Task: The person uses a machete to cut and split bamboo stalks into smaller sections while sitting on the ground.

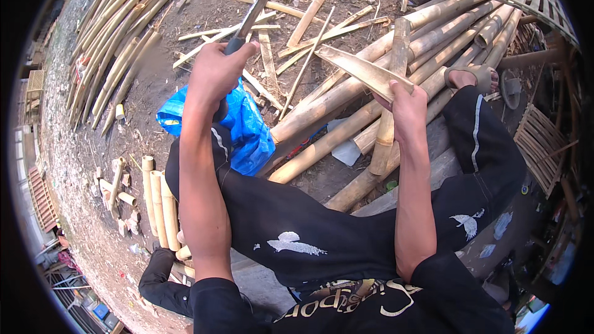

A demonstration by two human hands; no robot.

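Note:
My left hand [218, 69] is closed round the dark handle of a machete [263, 1]. Its long metal blade slants up and away to the right, beyond the top edge of the view. In my right hand [409, 104] is a split bamboo piece [359, 69], pale and curved, gripped at its near end. Its pointed far end aims left, toward the machete, with a gap between the two. Under the bamboo piece, an upright-looking bamboo pole [399, 55] crosses several long bamboo poles [346, 100] lying on the ground between my legs.
A blue plastic sheet [250, 130] lies by my left knee. Cut bamboo strips [297, 55] litter the dirt ahead. A large bamboo stack [114, 37] is at far left, short bamboo lengths [162, 201] nearer. Slatted bamboo panels [544, 142] stand at right, beside my sandalled foot [467, 78].

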